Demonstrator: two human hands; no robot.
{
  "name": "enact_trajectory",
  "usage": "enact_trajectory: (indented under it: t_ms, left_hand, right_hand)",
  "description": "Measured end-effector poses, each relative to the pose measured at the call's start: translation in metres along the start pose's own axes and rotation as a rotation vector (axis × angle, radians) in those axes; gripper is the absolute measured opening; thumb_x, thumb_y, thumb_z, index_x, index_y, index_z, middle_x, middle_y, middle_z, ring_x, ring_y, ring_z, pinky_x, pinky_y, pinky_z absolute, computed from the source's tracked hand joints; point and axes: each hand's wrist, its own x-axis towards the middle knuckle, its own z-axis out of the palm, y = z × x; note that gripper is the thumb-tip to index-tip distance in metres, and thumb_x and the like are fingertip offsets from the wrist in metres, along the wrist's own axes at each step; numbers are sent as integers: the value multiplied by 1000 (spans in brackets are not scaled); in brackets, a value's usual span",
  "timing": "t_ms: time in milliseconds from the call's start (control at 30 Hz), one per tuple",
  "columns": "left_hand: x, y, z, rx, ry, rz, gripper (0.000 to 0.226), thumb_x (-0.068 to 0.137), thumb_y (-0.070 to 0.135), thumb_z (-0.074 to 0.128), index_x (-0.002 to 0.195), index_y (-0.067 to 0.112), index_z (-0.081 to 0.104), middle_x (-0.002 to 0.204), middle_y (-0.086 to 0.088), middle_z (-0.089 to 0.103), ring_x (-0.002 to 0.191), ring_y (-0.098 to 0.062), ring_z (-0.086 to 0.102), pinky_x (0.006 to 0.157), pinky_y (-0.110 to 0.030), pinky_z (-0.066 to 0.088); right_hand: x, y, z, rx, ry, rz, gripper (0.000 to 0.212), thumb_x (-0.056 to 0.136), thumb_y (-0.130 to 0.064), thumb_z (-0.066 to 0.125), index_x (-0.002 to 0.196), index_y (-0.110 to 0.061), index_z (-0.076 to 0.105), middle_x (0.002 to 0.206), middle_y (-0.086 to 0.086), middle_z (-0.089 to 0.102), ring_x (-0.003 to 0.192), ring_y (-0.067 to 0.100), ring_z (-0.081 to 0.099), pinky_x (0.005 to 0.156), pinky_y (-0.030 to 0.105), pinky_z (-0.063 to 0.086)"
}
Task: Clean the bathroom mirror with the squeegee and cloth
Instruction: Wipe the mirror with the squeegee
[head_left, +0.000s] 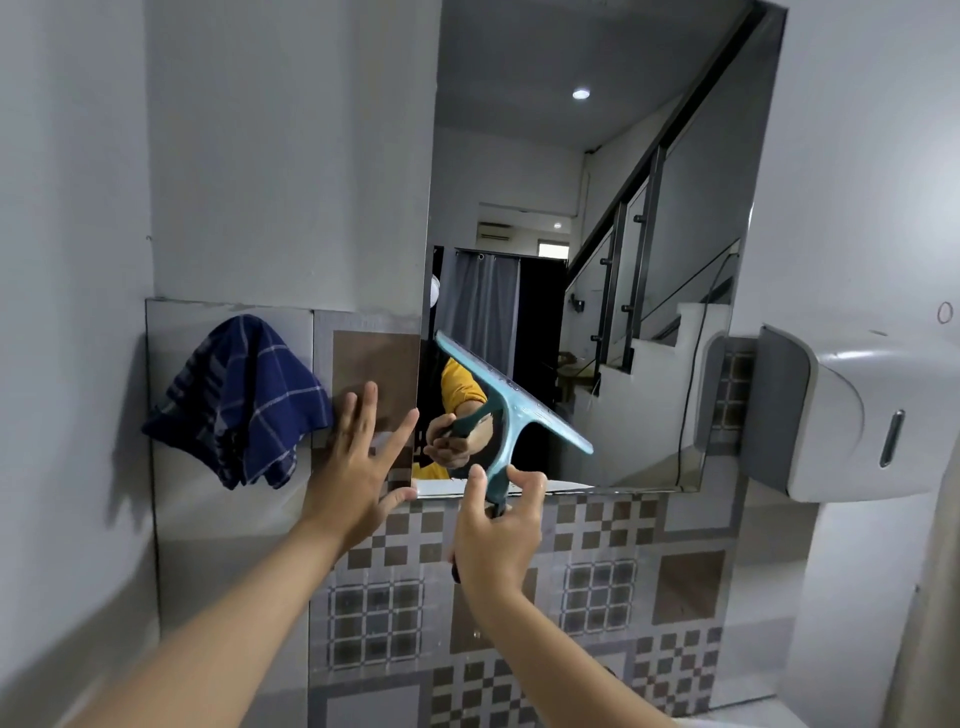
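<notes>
My right hand (496, 530) gripping the squeegee (506, 410) on the mirror (597, 234) at centre frame, my left hand (358, 457) spread wide, blue cloth (244, 400) hanging left.

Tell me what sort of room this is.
Most likely a bathroom or washroom: a frameless wall mirror hangs above patterned wall tiles, a white wall-mounted dispenser sits to its right, and a blue checked cloth hangs to its left.
</notes>
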Motion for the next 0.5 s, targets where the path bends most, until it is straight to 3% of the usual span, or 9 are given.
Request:
enact_trajectory:
  t_ms: [67, 200, 267, 400, 500]
  left_hand:
    - [-1, 0, 0, 13, 1, -1, 100, 72, 54, 68, 149, 34, 7, 157, -11, -15, 143, -38, -6, 100, -56, 37]
    - [-2, 0, -1, 13, 12, 7, 98, 72, 52, 70, 149, 32, 14, 157, -13, -10, 143, -39, -3, 94, -54, 44]
    - [-3, -1, 0, 15, 21, 30, 95, 72, 53, 68, 149, 30, 17, 158, -16, -6, 143, -40, -1, 93, -53, 45]
    - [-4, -4, 0, 43, 34, 61, 89, 73, 55, 65, 147, 27, 25, 157, -20, 2, 142, -42, 5, 89, -53, 48]
    - [-5, -5, 0, 51, 42, 72, 88, 73, 55, 64, 147, 26, 27, 157, -21, 4, 142, -42, 6, 86, -53, 50]
  right_hand:
    - [2, 10, -5, -25, -27, -20, 21, 90, -28, 63, 90, -29, 42, 67, 5, 54, 44, 15, 45, 38, 24, 42]
    - [9, 25, -26, -150, -74, -141, 22, 88, -28, 66, 88, -33, 44, 67, -2, 56, 41, 8, 37, 39, 22, 34]
    - [16, 31, -38, -211, -93, -210, 21, 87, -25, 67, 92, -29, 47, 71, -7, 59, 38, 8, 36, 37, 23, 34]
    - [33, 35, -64, -323, -143, -337, 21, 85, -19, 70, 100, -20, 54, 50, -11, 43, 37, 9, 36, 36, 18, 26]
    - [46, 38, -80, -408, -168, -393, 24, 84, -17, 72, 102, -15, 56, 47, -13, 40, 38, 10, 40, 35, 15, 24]
